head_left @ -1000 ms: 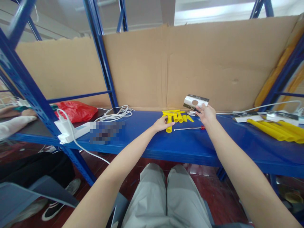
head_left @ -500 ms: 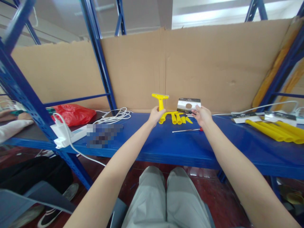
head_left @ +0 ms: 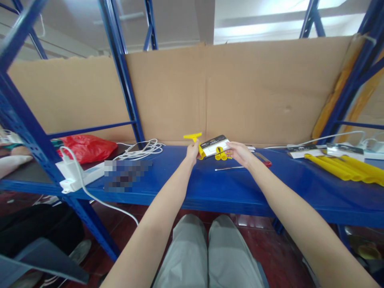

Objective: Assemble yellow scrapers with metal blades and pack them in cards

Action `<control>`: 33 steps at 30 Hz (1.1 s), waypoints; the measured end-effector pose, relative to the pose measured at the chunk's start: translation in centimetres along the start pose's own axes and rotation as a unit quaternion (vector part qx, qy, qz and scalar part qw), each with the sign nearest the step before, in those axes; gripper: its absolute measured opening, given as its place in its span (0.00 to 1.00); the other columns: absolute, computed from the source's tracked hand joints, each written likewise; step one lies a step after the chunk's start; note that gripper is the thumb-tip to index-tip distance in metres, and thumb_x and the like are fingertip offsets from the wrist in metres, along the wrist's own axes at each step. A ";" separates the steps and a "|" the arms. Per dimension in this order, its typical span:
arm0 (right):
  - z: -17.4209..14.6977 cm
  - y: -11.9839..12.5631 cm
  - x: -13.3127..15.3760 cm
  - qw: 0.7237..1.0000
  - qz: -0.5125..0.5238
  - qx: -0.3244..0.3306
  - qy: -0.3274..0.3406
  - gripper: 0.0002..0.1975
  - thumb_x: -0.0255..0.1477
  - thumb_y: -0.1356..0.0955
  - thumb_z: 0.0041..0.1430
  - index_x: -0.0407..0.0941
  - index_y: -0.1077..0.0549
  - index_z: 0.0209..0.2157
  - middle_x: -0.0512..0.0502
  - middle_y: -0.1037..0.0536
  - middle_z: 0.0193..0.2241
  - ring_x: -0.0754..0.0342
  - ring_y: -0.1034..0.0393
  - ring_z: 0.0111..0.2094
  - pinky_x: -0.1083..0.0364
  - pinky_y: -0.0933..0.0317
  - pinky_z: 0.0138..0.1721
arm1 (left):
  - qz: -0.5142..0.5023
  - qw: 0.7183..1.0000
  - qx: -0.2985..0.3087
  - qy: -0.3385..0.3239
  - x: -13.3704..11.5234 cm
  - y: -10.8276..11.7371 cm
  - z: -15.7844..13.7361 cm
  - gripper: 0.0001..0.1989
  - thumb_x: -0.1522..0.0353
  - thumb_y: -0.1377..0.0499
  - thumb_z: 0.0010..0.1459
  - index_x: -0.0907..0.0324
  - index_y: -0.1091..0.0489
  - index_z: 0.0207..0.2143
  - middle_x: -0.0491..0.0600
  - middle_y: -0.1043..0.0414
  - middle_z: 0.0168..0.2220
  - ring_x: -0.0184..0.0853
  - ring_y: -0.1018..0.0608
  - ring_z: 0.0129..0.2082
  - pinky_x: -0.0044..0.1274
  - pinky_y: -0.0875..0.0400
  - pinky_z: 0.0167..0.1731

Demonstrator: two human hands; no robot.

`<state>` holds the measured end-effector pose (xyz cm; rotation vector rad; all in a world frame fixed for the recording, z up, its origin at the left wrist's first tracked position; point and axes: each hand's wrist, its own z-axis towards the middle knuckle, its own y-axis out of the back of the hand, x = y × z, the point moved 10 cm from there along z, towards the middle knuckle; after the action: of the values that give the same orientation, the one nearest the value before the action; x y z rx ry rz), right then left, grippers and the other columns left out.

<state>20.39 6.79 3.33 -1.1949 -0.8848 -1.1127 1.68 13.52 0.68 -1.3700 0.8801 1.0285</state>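
My left hand is closed around the handle of a yellow T-shaped scraper, its wide head pointing up. My right hand pinches the right end of a black-and-white packaging card, which is tilted. The card's left end comes up close to the scraper; whether they touch I cannot tell. Yellow plastic parts lie on the blue shelf, partly covered by the card. A thin metal rod lies in front of them, running under my right wrist. Beside that wrist is a red-edged object.
Yellow tubes and more cards lie at the right on the shelf. A power strip, coiled white cable and red bag are at the left. Cardboard stands behind. Another person's arm shows far left.
The card has moved left and tilted, coming from apart to close beside the scraper. My left hand and the scraper are slightly lower and further left. The view has shifted a little.
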 end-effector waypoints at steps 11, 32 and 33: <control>-0.5 -1.9 -1.2 0.998 -0.038 0.037 0.015 0.03 0.23 0.29 0.55 0.40 0.23 0.29 0.43 0.19 0.25 0.58 0.26 0.25 0.60 0.32 0.30 | -0.083 0.980 0.168 0.063 1.5 -3.5 -0.8 0.09 0.70 0.45 0.60 0.65 0.27 0.33 0.53 0.21 0.30 0.38 0.19 0.31 0.28 0.25 0.37; -0.8 -1.8 -0.6 0.999 -0.005 -0.021 0.038 0.07 0.20 0.32 0.57 0.41 0.22 0.27 0.47 0.19 0.26 0.58 0.24 0.26 0.60 0.29 0.33 | -0.117 0.981 0.150 0.044 1.2 -3.5 -0.4 0.06 0.70 0.42 0.56 0.64 0.28 0.33 0.51 0.22 0.28 0.37 0.20 0.29 0.27 0.25 0.38; -0.7 -1.7 -0.7 0.999 -0.007 -0.024 0.036 0.07 0.21 0.31 0.57 0.41 0.22 0.27 0.47 0.19 0.26 0.58 0.24 0.26 0.60 0.29 0.33 | -0.114 0.981 0.151 0.038 1.1 -3.5 -0.3 0.06 0.70 0.42 0.56 0.64 0.28 0.33 0.51 0.22 0.28 0.36 0.19 0.29 0.27 0.26 0.38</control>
<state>18.54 6.18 2.91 -1.1816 -0.8179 -1.1867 5.35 13.52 0.82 -1.2246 0.8730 0.6408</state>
